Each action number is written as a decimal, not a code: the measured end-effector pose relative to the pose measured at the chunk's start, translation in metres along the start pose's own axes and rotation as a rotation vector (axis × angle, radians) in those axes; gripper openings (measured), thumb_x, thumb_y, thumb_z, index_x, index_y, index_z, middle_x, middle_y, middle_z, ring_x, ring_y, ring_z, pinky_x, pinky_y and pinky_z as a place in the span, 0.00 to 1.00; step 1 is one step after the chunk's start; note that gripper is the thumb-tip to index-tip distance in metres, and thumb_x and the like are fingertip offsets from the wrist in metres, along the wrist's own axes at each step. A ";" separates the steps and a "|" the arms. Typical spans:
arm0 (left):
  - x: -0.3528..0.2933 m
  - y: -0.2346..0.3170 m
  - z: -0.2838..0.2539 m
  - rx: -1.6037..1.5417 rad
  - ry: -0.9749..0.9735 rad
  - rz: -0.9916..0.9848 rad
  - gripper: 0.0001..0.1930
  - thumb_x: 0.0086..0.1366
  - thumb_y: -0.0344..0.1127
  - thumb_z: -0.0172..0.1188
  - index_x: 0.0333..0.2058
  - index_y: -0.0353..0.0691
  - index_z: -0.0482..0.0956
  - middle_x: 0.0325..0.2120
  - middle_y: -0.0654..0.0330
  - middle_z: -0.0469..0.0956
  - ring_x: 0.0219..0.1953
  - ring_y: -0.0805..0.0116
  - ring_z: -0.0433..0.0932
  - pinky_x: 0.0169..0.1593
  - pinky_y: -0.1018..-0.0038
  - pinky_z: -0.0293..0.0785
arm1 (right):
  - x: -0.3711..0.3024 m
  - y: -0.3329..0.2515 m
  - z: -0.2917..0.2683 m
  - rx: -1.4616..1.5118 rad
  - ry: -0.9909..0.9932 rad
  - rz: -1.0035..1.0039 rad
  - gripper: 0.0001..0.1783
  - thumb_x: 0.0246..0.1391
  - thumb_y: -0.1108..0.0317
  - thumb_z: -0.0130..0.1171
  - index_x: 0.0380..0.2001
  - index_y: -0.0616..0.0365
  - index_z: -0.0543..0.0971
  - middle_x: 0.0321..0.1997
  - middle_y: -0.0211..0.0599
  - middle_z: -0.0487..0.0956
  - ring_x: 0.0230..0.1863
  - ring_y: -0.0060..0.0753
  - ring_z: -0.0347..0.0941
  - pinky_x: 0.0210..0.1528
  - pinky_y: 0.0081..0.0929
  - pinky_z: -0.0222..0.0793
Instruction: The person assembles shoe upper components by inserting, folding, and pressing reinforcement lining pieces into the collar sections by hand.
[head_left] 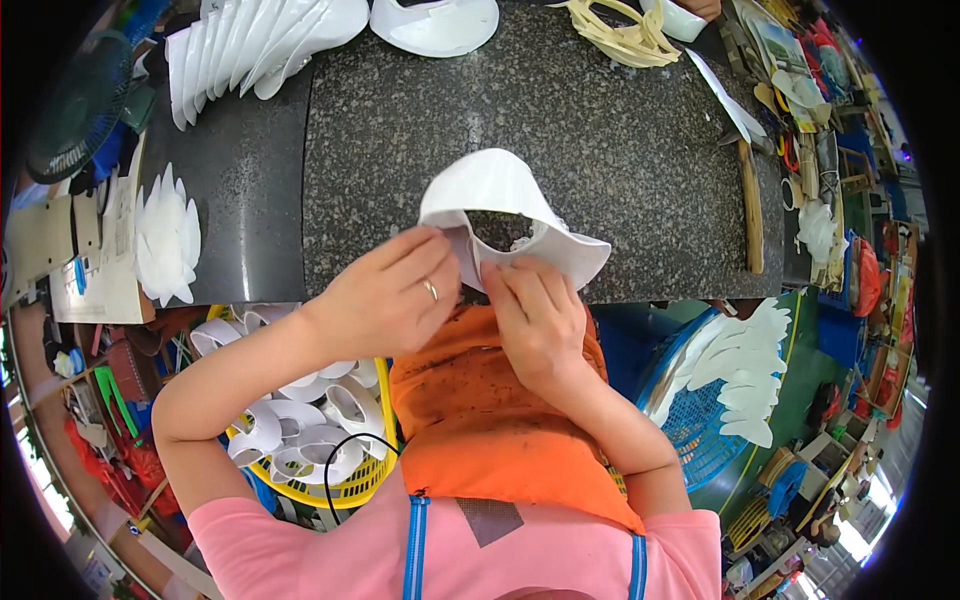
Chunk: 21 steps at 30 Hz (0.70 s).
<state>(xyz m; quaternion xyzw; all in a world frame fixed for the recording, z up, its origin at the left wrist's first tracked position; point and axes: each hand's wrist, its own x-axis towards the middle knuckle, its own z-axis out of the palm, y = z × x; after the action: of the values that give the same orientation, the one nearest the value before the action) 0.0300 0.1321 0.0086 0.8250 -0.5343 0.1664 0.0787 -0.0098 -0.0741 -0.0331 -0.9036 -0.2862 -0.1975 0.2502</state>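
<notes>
A white piece that looks like a shoe upper (490,180) is at the near edge of the dark speckled stone tabletop (400,130), its rounded end pointing away from me and its oval opening facing up. My left hand (395,290), a ring on one finger, is closed on the left side of its rim. The fingers of my right hand (540,315) are bent and pinch the near rim, just right of the left fingertips. Part of the near edge is hidden behind my fingers.
Fanned white pieces (255,45) and a curved white piece (435,25) lie at the back, with cream-coloured strips (620,35) farther right. A wooden-handled tool (750,205) rests at the right. Below stand a yellow basket (385,400) of white uppers and a blue basket (700,440) of white pieces.
</notes>
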 end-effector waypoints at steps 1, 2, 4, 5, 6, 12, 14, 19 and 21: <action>0.004 -0.005 -0.008 -0.027 0.011 0.037 0.12 0.51 0.33 0.57 0.34 0.34 0.79 0.36 0.56 0.76 0.43 0.62 0.76 0.53 0.65 0.72 | 0.002 -0.001 0.001 -0.007 0.009 -0.003 0.14 0.38 0.73 0.57 0.32 0.64 0.80 0.37 0.39 0.74 0.41 0.41 0.72 0.42 0.34 0.71; 0.016 -0.009 -0.013 -0.023 0.017 0.034 0.12 0.51 0.33 0.57 0.34 0.34 0.79 0.36 0.56 0.76 0.43 0.62 0.76 0.53 0.65 0.72 | 0.001 -0.003 -0.002 -0.009 0.004 -0.017 0.15 0.37 0.73 0.57 0.33 0.64 0.80 0.39 0.41 0.74 0.43 0.43 0.73 0.44 0.36 0.71; 0.056 -0.018 -0.019 0.000 0.086 0.226 0.13 0.51 0.33 0.56 0.35 0.32 0.78 0.34 0.54 0.77 0.41 0.59 0.76 0.47 0.66 0.75 | -0.005 -0.005 -0.009 -0.014 0.000 0.023 0.17 0.36 0.75 0.57 0.36 0.65 0.80 0.42 0.41 0.75 0.46 0.43 0.73 0.47 0.37 0.73; 0.062 -0.020 -0.018 0.030 0.113 0.236 0.13 0.51 0.33 0.56 0.35 0.32 0.78 0.34 0.54 0.77 0.41 0.59 0.76 0.47 0.66 0.75 | -0.007 0.001 -0.013 -0.042 0.018 -0.003 0.17 0.36 0.75 0.57 0.36 0.65 0.80 0.42 0.41 0.75 0.46 0.43 0.73 0.47 0.37 0.73; 0.066 -0.022 -0.015 -0.018 -0.119 0.134 0.13 0.52 0.33 0.56 0.34 0.30 0.78 0.33 0.54 0.77 0.39 0.59 0.76 0.44 0.67 0.75 | -0.010 0.008 -0.019 0.051 -0.022 -0.005 0.17 0.37 0.76 0.58 0.36 0.64 0.80 0.41 0.40 0.75 0.45 0.42 0.74 0.46 0.36 0.73; 0.053 -0.014 -0.009 0.135 -0.320 0.133 0.07 0.53 0.32 0.54 0.27 0.35 0.75 0.19 0.61 0.74 0.28 0.66 0.75 0.49 0.70 0.67 | 0.023 0.037 -0.085 0.783 0.334 0.486 0.26 0.55 0.79 0.54 0.58 0.65 0.66 0.39 0.37 0.77 0.40 0.29 0.75 0.45 0.23 0.71; 0.047 -0.005 -0.006 0.164 -0.268 0.079 0.04 0.51 0.33 0.54 0.22 0.41 0.73 0.18 0.62 0.73 0.25 0.68 0.74 0.45 0.72 0.66 | 0.048 0.025 -0.114 0.835 0.681 0.259 0.32 0.57 0.81 0.49 0.65 0.64 0.55 0.40 0.43 0.76 0.38 0.31 0.74 0.47 0.25 0.71; 0.056 -0.004 -0.008 0.188 -0.385 0.002 0.04 0.51 0.34 0.55 0.22 0.42 0.74 0.18 0.62 0.74 0.26 0.68 0.75 0.41 0.72 0.66 | 0.061 0.010 -0.092 0.739 0.816 -0.363 0.23 0.50 0.81 0.54 0.51 0.64 0.66 0.40 0.49 0.75 0.40 0.48 0.75 0.42 0.39 0.73; 0.049 -0.006 0.003 0.183 -0.351 -0.076 0.05 0.51 0.35 0.55 0.24 0.42 0.76 0.19 0.63 0.73 0.28 0.67 0.74 0.39 0.72 0.66 | 0.052 0.007 -0.057 0.682 0.334 -0.024 0.14 0.46 0.83 0.59 0.38 0.62 0.72 0.35 0.47 0.74 0.39 0.51 0.74 0.42 0.36 0.71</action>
<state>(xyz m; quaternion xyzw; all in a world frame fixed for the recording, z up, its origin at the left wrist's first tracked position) 0.0545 0.0916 0.0242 0.8646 -0.4909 0.0646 -0.0848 0.0212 -0.0894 0.0361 -0.7203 -0.3011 -0.2383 0.5777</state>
